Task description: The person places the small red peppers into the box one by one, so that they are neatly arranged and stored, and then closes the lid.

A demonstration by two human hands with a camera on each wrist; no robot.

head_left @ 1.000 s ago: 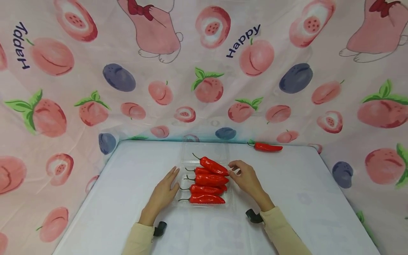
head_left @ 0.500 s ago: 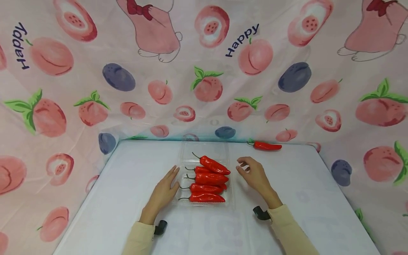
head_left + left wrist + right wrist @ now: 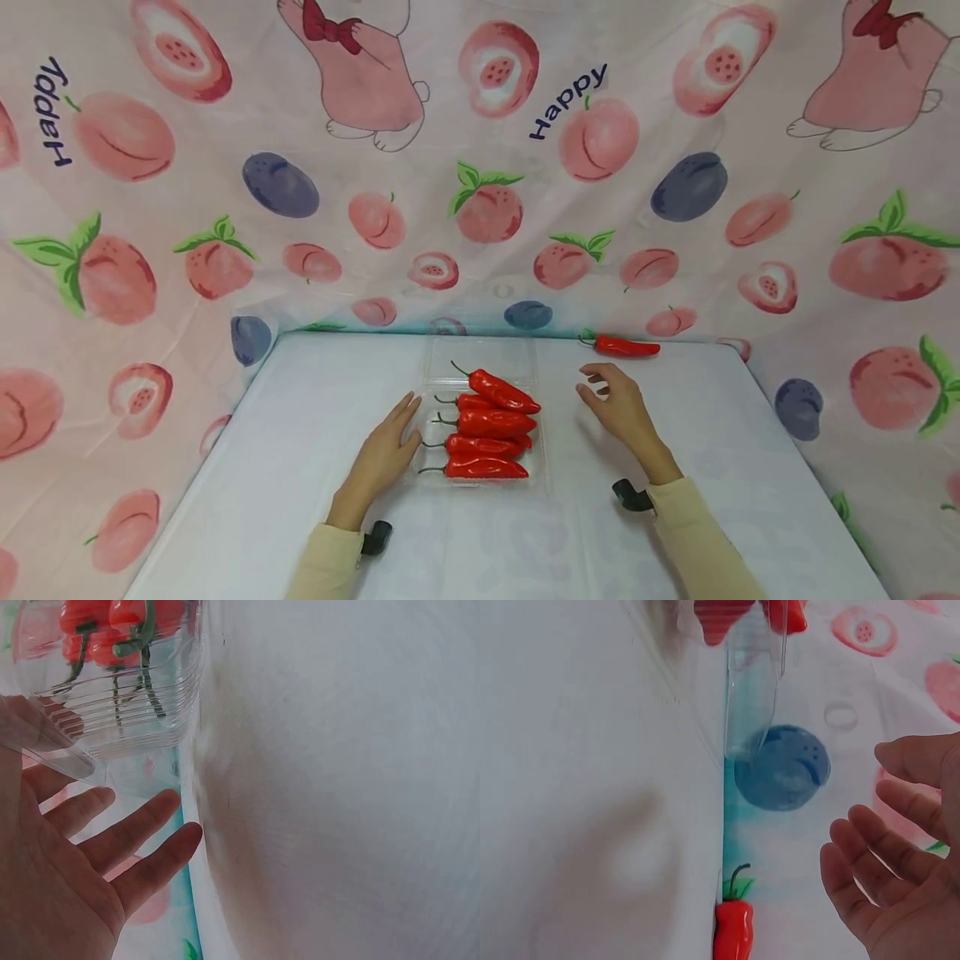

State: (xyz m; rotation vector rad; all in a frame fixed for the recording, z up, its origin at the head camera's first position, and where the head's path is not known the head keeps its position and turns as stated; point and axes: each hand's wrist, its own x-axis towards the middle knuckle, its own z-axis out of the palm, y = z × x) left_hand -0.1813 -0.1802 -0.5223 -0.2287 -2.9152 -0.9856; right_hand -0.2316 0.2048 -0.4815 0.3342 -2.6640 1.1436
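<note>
I see the right hand (image 3: 618,404) empty, fingers loosely bent, and the left hand (image 3: 384,450) relaxed beside the clear box (image 3: 127,735). The slanted pepper (image 3: 502,391) tops the row of peppers (image 3: 487,469) inside; a bump could roll it out.

Worktop (image 3: 262,475) across lower frame; backdrop (image 3: 431,183) behind. Tray (image 3: 542,467) near frame centre on worktop, lid (image 3: 441,360) behind it. Peppers (image 3: 487,422) lying left to right in tray, one behind another, rearmost slanting over next. Lone pepper (image 3: 627,347) at worktop's back edge, right of lid. Left grip (image 3: 382,455) beside tray's left side; right grip (image 3: 622,411) right of tray, apart, before lone pepper.
</note>
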